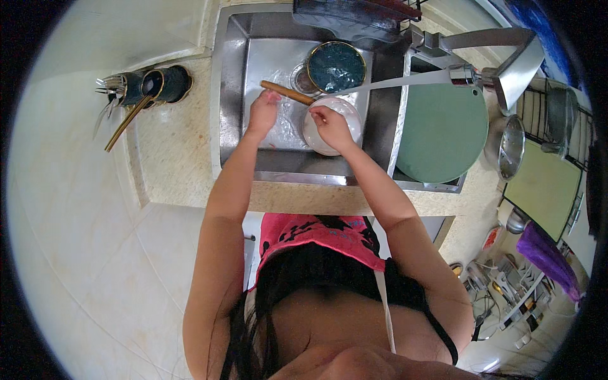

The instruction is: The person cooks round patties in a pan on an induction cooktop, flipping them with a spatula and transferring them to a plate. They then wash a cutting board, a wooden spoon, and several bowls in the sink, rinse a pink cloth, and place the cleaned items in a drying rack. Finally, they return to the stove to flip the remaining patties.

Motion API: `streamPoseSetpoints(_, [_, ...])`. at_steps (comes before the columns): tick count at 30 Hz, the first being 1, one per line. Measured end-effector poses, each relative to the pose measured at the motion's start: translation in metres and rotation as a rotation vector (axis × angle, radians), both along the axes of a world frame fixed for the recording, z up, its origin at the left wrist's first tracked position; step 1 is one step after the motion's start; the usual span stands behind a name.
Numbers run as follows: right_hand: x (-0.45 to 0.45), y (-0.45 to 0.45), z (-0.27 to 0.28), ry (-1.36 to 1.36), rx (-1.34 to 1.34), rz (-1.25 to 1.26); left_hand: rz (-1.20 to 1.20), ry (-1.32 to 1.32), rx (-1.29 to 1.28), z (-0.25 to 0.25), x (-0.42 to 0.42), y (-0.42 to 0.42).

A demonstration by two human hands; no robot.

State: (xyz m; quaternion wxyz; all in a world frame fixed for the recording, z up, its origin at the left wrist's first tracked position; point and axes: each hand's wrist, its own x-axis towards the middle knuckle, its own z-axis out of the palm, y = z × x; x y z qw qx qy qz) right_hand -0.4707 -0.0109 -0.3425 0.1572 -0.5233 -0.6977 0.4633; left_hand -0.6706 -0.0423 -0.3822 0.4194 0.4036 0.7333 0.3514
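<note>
In the steel sink, my left hand (262,115) has its fingers curled close beside a round wooden handle (287,92). Whether they grip it, I cannot tell. The far end of this handle meets the rim of a white bowl (313,133). Over that bowl is my right hand (331,127), thumb and fingers drawn together; anything small between them is hidden. A stream of water (399,82) runs from the tap (463,76) toward the bowl's far edge. Beyond the bowl sits a dark green, gold-rimmed dish (336,66), wet and shiny, beside the drain (304,80).
Left on the counter (171,142) stand dark gold-rimmed holders (173,84) with forks and chopsticks (128,123). A round green board (441,133) covers the side basin. Farther right are a metal strainer (510,147) and a pale green cutting board (544,187). A dark rack (351,21) overhangs the sink's back.
</note>
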Motion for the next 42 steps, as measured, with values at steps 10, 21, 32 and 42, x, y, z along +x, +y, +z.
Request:
streamPoseSetpoints(10, [-0.095, 0.038, -0.088, -0.517, 0.260, 0.214, -0.599, 0.791, 0.097, 0.149, -0.030, -0.098])
streamPoseSetpoints(21, [0.022, 0.061, -0.009, 0.801, -1.079, -0.842, -0.254, 0.151, 0.209, 0.133, 0.047, -0.059])
streamPoseSetpoints(32, [0.022, 0.046, 0.033, 0.421, -0.594, -0.663, 0.422, -1.001, -0.051, 0.022, 0.151, 0.102])
streamPoseSetpoints(42, [0.000, 0.053, 0.078, 0.665, -0.913, -0.596, 0.695, -1.308, -0.076, -0.018, 0.104, 0.110])
